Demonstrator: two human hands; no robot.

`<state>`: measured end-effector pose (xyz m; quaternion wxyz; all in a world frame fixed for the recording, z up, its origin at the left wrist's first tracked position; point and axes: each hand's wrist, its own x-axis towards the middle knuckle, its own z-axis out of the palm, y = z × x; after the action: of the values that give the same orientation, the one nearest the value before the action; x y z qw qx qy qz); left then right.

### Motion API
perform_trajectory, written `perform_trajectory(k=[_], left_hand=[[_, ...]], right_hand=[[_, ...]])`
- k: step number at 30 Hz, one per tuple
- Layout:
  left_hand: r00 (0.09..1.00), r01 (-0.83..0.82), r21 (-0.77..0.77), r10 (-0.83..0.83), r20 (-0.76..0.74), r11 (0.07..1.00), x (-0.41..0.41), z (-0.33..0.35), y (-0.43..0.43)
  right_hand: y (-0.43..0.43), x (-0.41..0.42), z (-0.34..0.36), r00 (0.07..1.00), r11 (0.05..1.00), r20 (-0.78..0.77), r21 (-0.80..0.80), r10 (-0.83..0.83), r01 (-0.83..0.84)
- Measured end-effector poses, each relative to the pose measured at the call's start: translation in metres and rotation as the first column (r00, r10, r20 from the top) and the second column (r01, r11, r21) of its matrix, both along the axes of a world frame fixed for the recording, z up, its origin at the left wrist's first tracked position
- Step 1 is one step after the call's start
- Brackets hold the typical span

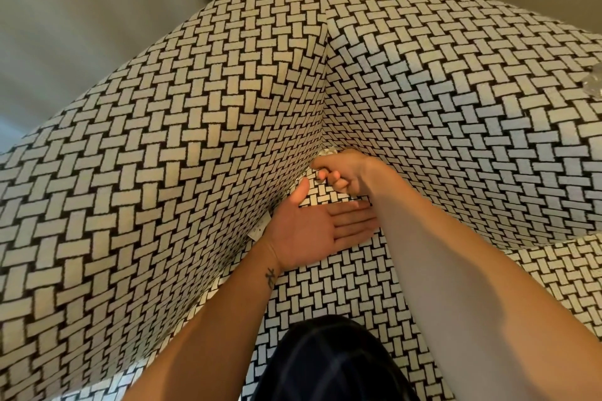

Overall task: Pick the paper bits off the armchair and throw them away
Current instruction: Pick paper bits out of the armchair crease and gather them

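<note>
The armchair (pixel 195 127) is covered in a black-and-cream basket-weave fabric, and I look down into its back left seat corner. My left hand (pixel 312 231) lies palm up and open on the seat against the left inner wall. My right hand (pixel 342 172) is curled in the corner crease, and a small white paper bit (pixel 327 150) pokes out above its pinched fingers. A second white paper bit (pixel 257 232) sits in the crease between seat and left wall, just beside my left wrist. A further pale scrap (pixel 302 176) shows by my left thumb tip.
A crumpled clear plastic piece (pixel 593 83) lies on the right armrest at the frame edge. Grey curtains (pixel 81 9) hang behind the chair. My dark clothing (pixel 325 364) fills the bottom centre over the seat front.
</note>
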<state>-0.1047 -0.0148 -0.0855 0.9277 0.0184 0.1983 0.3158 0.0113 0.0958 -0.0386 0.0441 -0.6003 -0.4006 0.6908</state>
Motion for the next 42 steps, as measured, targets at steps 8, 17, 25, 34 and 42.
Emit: perform_trajectory(k=[8,17,25,34,42], left_hand=[[0.999,-0.017,-0.038,0.015,-0.029,0.999,0.0,-0.006,0.001],[1.0,0.02,-0.007,-0.02,0.016,1.0,-0.001,-0.01,0.002],[0.999,0.026,0.024,-0.025,-0.038,0.999,0.001,-0.005,0.002],[0.999,0.009,-0.009,-0.01,-0.04,1.0,0.001,-0.007,0.0],[1.0,-0.011,-0.057,0.009,-0.019,0.998,0.001,-0.005,0.003]], right_hand=[[-0.006,0.014,-0.019,0.968,0.989,-0.211,0.032,-0.136,0.145],[-0.01,0.007,-0.017,0.973,0.976,-0.15,0.101,-0.178,0.194],[-0.002,-0.005,-0.004,0.992,0.992,0.017,0.027,-0.122,0.122],[-0.008,0.01,-0.031,0.912,0.952,-0.302,0.046,-0.277,0.304],[0.001,0.005,-0.012,0.986,0.995,-0.14,0.036,-0.089,0.095]])
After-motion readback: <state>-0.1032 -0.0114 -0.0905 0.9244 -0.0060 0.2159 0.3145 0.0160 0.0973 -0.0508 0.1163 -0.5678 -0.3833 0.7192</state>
